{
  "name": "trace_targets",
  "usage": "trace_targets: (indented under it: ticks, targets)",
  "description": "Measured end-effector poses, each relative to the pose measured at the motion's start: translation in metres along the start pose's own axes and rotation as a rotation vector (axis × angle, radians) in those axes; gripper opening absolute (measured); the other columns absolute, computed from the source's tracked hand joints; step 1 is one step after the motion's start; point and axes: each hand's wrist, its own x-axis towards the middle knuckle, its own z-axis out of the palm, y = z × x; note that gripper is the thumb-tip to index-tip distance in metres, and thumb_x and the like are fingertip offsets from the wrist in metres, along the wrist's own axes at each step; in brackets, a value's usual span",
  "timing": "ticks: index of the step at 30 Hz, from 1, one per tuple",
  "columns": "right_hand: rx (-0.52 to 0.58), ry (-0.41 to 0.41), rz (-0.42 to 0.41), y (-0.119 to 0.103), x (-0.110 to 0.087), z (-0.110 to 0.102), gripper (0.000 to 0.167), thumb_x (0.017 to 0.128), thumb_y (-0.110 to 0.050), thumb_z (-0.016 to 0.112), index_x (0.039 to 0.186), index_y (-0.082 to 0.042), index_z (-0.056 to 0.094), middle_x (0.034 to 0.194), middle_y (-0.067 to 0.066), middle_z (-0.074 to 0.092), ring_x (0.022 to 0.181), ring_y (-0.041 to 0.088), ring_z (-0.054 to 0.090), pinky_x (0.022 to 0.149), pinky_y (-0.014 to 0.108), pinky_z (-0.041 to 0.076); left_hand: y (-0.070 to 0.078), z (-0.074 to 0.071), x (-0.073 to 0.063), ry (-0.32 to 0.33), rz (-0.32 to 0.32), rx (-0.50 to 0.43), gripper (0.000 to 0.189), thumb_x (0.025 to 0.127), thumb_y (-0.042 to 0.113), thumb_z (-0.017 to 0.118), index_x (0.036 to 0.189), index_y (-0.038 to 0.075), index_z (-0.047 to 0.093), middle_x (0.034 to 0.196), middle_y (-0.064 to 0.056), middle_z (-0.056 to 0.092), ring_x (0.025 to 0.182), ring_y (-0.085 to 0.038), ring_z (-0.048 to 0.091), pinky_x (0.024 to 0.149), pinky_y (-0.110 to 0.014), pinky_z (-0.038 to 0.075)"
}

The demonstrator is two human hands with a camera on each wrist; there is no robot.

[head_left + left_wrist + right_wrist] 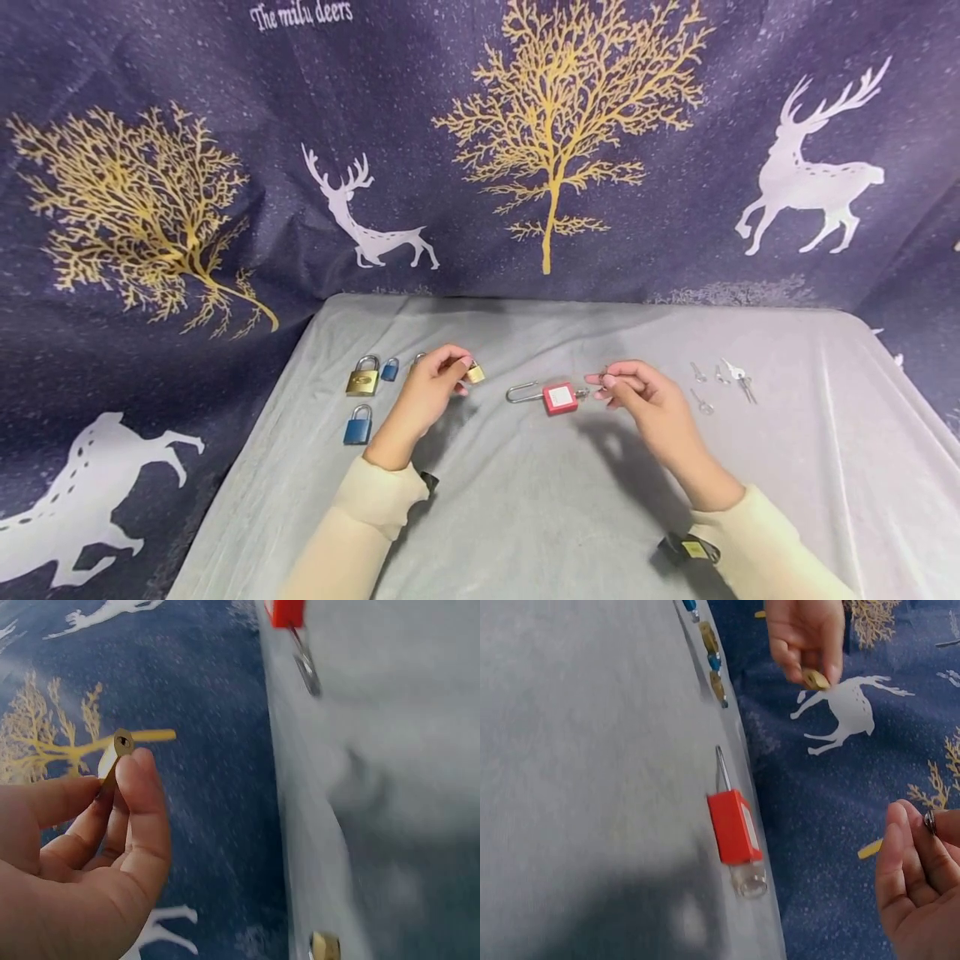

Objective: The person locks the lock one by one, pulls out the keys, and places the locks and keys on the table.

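Observation:
My left hand (433,379) pinches a small brass padlock (112,759) between thumb and fingers, its keyhole face showing in the left wrist view. My right hand (647,398) holds a small silvery metal key (930,822) at its fingertips, mostly covered by them. Between the hands, a red padlock (560,399) with a white label lies on the cloth. Its long shackle (525,392) stands open toward the left, and a metal key piece (582,393) sits at its right end.
To the left lie a large brass padlock (362,382), a small blue padlock (390,370) and a larger blue padlock (357,429). Another shackle (418,357) peeks out behind my left hand. Several loose keys (702,404) lie on the right of the grey cloth (495,517). A patterned curtain (480,233) hangs behind.

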Motion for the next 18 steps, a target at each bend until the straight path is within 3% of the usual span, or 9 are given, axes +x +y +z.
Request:
trace_targets:
  ticks: [6,12,18]
  targets:
    - [-0.075,0.028,0.035,0.002,-0.005,-0.011,0.021,0.1,-0.014,0.063,0.114,0.002,0.067,0.104,-0.012,0.078,0.084,0.009,0.073,0.075,0.023,0.057,-0.014,-0.021,-0.004,0.021,-0.008,0.041,0.02,0.102,0.009,0.057,0.112,-0.005,0.067,0.097,-0.017,0.067,0.084,-0.021,0.065,0.072,-0.028,0.059]
    - [-0.087,0.034,0.059,0.008,-0.012,-0.022,0.023,0.1,-0.014,0.064,0.113,0.005,0.068,0.101,-0.015,0.076,0.085,0.007,0.073,0.078,0.023,0.058,-0.031,-0.04,-0.008,0.05,-0.045,0.089,0.021,0.101,0.008,0.059,0.113,-0.008,0.067,0.098,-0.019,0.067,0.078,-0.016,0.064,0.072,-0.027,0.059]
    - [-0.191,0.06,0.101,0.009,-0.019,-0.036,0.028,0.1,-0.02,0.066,0.116,0.002,0.069,0.098,-0.013,0.075,0.085,0.004,0.071,0.079,0.019,0.057,-0.037,-0.057,-0.014,0.039,-0.052,0.244,0.019,0.101,0.008,0.06,0.111,-0.006,0.068,0.096,-0.019,0.069,0.076,-0.019,0.066,0.069,-0.029,0.058]
